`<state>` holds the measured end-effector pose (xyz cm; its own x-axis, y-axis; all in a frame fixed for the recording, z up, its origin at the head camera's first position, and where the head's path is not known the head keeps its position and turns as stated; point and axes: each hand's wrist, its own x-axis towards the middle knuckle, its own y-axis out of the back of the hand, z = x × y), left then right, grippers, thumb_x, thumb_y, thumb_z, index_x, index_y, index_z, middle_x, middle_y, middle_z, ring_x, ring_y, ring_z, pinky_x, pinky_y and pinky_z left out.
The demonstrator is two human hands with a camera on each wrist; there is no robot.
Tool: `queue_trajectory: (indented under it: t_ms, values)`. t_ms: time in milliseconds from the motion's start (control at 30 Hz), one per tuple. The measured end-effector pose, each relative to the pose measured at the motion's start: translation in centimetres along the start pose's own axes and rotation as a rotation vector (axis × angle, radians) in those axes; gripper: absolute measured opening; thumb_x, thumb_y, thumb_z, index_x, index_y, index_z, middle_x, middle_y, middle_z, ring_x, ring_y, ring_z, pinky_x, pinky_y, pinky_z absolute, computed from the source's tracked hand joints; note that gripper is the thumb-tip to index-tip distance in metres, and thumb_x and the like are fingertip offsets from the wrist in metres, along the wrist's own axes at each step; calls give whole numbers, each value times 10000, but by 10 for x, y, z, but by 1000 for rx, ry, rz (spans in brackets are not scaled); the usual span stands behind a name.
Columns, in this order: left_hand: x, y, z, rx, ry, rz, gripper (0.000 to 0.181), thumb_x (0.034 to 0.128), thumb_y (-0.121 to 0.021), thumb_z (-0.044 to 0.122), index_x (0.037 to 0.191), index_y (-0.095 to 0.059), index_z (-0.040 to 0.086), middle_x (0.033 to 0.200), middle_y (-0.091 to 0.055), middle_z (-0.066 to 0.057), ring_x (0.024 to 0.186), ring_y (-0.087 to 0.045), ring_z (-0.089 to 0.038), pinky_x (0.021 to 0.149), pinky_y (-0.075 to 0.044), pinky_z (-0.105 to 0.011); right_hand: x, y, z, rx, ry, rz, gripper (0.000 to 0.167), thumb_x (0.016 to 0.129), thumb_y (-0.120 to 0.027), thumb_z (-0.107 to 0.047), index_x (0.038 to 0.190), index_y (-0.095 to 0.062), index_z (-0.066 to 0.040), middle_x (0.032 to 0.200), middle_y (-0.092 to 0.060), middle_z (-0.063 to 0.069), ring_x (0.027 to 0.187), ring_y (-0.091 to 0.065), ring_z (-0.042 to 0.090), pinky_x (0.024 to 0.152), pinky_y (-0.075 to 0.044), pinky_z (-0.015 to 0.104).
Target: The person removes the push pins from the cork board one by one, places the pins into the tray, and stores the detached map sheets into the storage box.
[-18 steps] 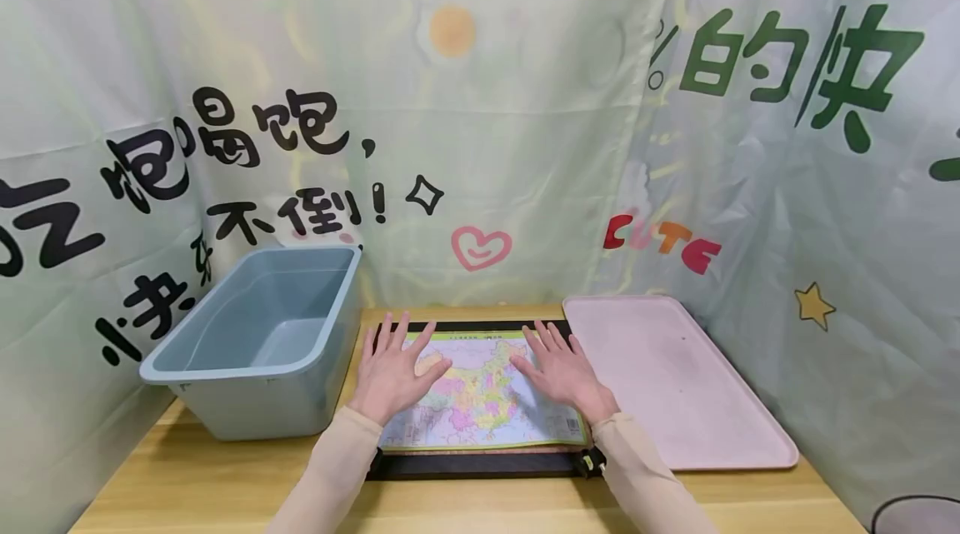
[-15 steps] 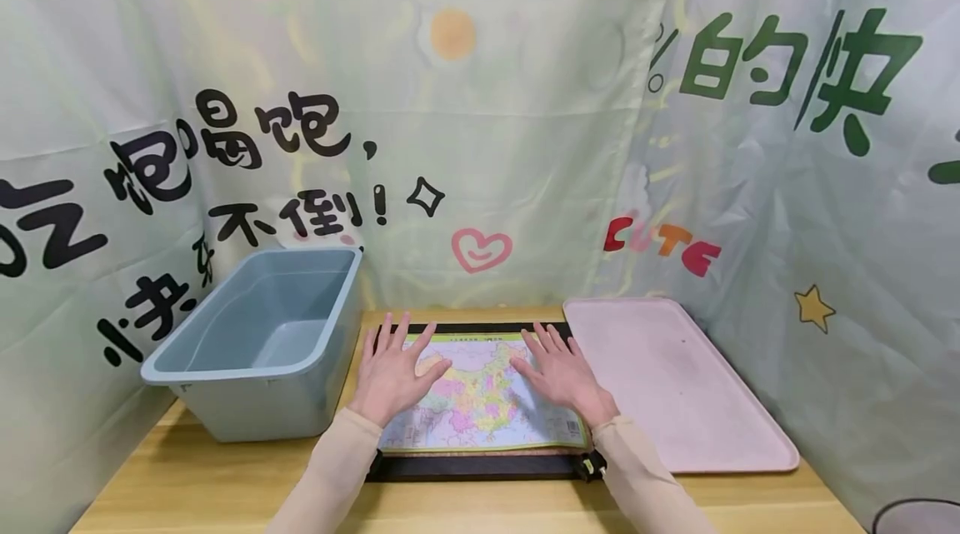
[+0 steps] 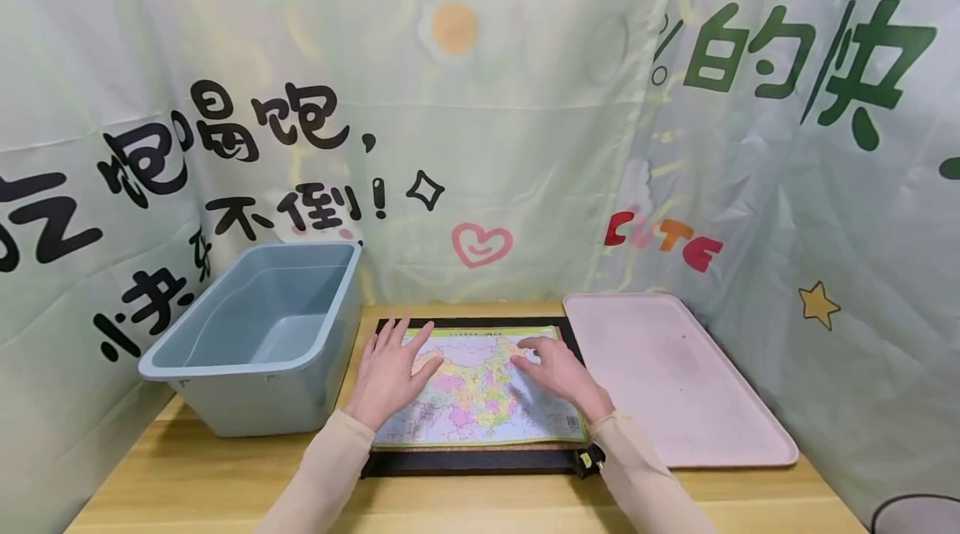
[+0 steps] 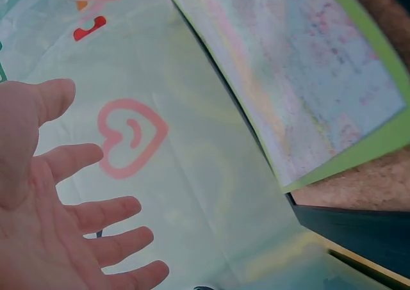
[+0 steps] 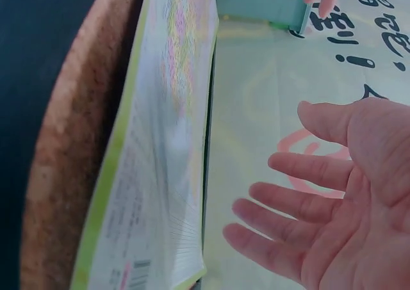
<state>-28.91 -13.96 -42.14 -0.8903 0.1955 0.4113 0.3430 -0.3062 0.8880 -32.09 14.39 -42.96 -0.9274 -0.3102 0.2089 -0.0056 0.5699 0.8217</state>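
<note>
Head view shows left hand (image 3: 385, 378) wide, right hand (image 3: 561, 371) loosely bent, both empty; flat, soft touches should suit the map (image 3: 476, 405) below them.

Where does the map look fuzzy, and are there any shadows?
Head view: the rectangular multicoloured paper map looks clearest, with a soft shadow near its right side; left wrist view: its print is smeary; right wrist view: its colours partly turn speckly.
</note>
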Motion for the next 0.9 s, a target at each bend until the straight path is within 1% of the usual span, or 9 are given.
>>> queue_trajectory:
  t_ms: [67,133,267,333,467,567,667,800,900]
  values:
    - [-2,-1,-1,6,-11,0,603,948,-551,556,1469,-483,259,1497,-428,-210,1419,-334,-432,1106,-277,-641,1,-1,0,40,0,-11,380,983,-604,-297,1252,-658,-35,1189,-695,113,1018,-670,301,907,-512,461]
    - [-4,-1,-1,12,-24,0,593,945,-566,544,1454,-504,246,1476,-451,-214,1407,-353,-434,1097,-288,-645,3,-2,1,93,-3,-35,352,982,-607,-292,1222,-674,-43,1191,-695,100,1071,-663,295,909,-519,452]
    - [-7,-4,-2,19,-41,-19,575,945,-581,522,1442,-520,238,1461,-462,-215,1407,-354,-437,1095,-286,-648,5,-4,-1,184,-19,-78,310,971,-622,-280,1163,-699,-50,1103,-717,70,1009,-681,257,873,-531,429]
    - [-10,-5,-1,26,-48,-37,573,948,-577,522,1444,-518,242,1460,-459,-217,1416,-337,-446,1101,-279,-646,5,-5,-1,192,-28,-82,293,964,-630,-272,1146,-705,-56,1079,-722,58,986,-686,238,859,-534,415]
    - [-14,-10,-2,67,-89,-52,566,948,-574,524,1435,-529,239,1432,-486,-211,1395,-373,-438,1099,-302,-617,6,-8,1,195,-33,-79,284,959,-637,-253,1146,-706,-51,1074,-723,58,978,-688,236,855,-537,411]
    - [-16,-12,-2,79,-119,-45,540,945,-596,491,1414,-553,226,1397,-517,-201,1359,-422,-417,1086,-320,-609,10,-12,6,209,-56,-79,256,962,-636,-240,1129,-716,-65,1068,-724,43,990,-684,233,867,-535,418]
    - [-17,-12,-3,63,-130,-53,523,945,-604,472,1403,-565,221,1380,-532,-195,1334,-448,-417,1079,-324,-619,13,-14,11,229,-102,-76,222,966,-632,-233,1104,-729,-87,1055,-721,22,1006,-672,218,868,-530,424]
    - [-20,-11,-5,54,-152,-98,530,956,-586,477,1420,-546,226,1380,-538,-202,1315,-467,-429,1079,-320,-628,15,-13,14,275,-147,-76,204,967,-630,-226,1084,-732,-92,1036,-717,23,986,-661,200,851,-524,419]
    - [-25,-13,-7,41,-170,-166,533,964,-574,476,1434,-529,227,1401,-522,-209,1326,-452,-445,1089,-301,-635,17,-14,14,289,-155,-80,207,963,-634,-218,1082,-730,-78,1017,-719,31,920,-661,182,791,-532,383]
